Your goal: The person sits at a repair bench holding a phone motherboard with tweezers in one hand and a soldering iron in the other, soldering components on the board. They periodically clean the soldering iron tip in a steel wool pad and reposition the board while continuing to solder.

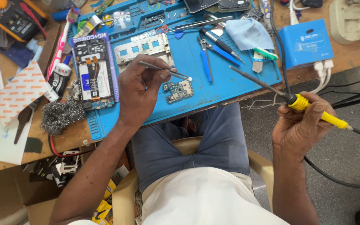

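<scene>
L hand (140, 89) grip pinching thin metal tweezers (163, 70), tips just above small blue circuit board (178, 91). R hand (301, 127) grip clenched on yellow-handled soldering iron (271, 89); hot tip hanging off worktop edge above lap, burn risk if grip slips.

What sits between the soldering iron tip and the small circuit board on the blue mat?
Nothing visible. The soldering iron, held in the right hand, points at the small circuit board across bare blue mat. The left hand's tweezers hover just above the board, not in that line.
</scene>
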Action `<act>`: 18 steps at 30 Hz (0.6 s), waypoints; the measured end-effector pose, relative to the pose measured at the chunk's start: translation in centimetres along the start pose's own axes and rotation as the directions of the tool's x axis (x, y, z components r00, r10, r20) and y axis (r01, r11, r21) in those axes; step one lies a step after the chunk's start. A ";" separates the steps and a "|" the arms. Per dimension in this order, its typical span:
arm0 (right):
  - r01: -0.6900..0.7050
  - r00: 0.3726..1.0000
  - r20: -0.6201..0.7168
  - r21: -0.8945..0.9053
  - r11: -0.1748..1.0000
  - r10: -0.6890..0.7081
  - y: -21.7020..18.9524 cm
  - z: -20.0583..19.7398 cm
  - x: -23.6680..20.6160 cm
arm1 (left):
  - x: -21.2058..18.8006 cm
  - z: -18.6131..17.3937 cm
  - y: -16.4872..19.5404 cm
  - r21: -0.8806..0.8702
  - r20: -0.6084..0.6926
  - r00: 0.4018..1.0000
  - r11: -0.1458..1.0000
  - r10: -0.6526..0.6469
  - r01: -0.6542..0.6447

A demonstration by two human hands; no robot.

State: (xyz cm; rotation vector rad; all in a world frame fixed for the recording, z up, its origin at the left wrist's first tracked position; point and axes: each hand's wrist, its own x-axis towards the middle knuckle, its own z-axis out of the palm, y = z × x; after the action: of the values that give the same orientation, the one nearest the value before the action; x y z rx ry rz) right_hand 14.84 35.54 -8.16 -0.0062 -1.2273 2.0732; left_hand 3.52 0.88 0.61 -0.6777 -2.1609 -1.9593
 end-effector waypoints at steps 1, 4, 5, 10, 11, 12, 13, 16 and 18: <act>-0.005 0.999 0.037 -0.004 1.000 0.005 0.0 0.4 -0.2 | -0.6 -0.3 0.0 -0.028 -0.024 1.000 1.000 -0.011 0.011; -0.023 0.979 0.199 -0.075 0.997 0.038 0.1 1.8 -1.1 | -3.1 -0.6 -0.1 -0.143 -0.088 0.995 0.989 -0.044 0.031; -0.022 0.970 0.240 -0.117 0.993 0.049 0.2 2.3 -1.4 | -3.9 -0.6 -0.3 -0.186 -0.106 0.993 0.982 -0.052 0.032; -0.061 0.949 0.297 -0.163 0.985 0.108 1.2 4.7 -2.4 | -6.1 -0.8 -1.3 -0.191 -0.186 0.978 0.980 -0.092 0.056; -0.073 0.948 0.293 -0.164 0.984 0.120 1.4 5.0 -2.5 | -6.2 -0.9 -1.4 -0.190 -0.201 0.974 0.980 -0.104 0.065; -0.085 0.949 0.287 -0.173 0.981 0.133 1.7 5.4 -2.6 | -6.3 -0.9 -1.6 -0.181 -0.206 0.974 0.982 -0.095 0.057; -0.098 0.949 0.280 -0.182 0.978 0.147 2.0 5.7 -2.7 | -6.3 -0.9 -1.7 -0.173 -0.210 0.974 0.984 -0.087 0.051; -0.146 0.957 0.220 -0.202 0.968 0.190 2.8 6.3 -2.9 | -6.3 -1.0 -1.9 -0.171 -0.213 0.974 0.984 -0.081 0.044; -0.202 0.964 0.136 -0.179 0.963 0.227 3.3 6.5 -3.0 | -6.4 -1.0 -2.1 -0.176 -0.209 0.974 0.983 -0.088 0.051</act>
State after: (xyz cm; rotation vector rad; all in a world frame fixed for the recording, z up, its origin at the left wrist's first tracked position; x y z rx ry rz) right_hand 12.93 27.88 -8.08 -0.0578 -1.5505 2.1841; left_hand 8.13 -1.70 -3.68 -0.3934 -1.9319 -2.1593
